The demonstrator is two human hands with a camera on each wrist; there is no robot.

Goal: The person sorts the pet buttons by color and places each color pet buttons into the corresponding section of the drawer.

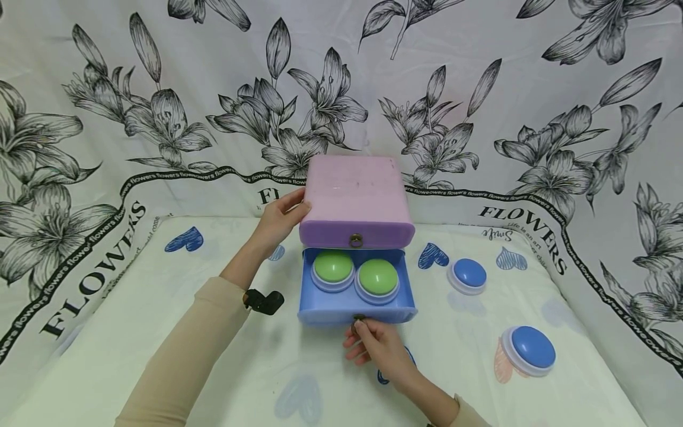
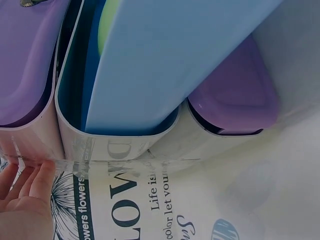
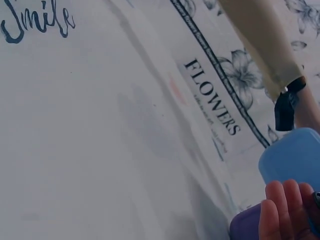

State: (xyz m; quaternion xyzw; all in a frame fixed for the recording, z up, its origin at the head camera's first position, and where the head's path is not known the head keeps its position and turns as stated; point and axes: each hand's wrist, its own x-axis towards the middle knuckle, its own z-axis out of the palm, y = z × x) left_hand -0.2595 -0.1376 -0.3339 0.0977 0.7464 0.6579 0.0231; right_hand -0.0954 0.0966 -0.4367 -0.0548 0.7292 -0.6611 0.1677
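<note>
A small chest with a pink top (image 1: 356, 190) has purple drawers above and below a blue drawer (image 1: 347, 316) that is pulled out. Two round push buttons with green domes (image 1: 334, 267) and pale rims sit side by side in that blue drawer. My left hand (image 1: 280, 218) lies against the chest's left side, fingers straight along the wall in the left wrist view. At the front of the blue drawer, my right hand (image 1: 381, 347) pinches its small ring handle (image 1: 358, 319) between thumb and index finger, the other fingers loosely bent.
To the right on the white cloth (image 1: 240, 379) lie two push buttons with blue domes, a farther one (image 1: 469, 273) and a nearer one (image 1: 532, 347). Behind the chest hangs a flower-printed curtain (image 1: 453, 35). The purple top drawer (image 1: 331, 234) is closed.
</note>
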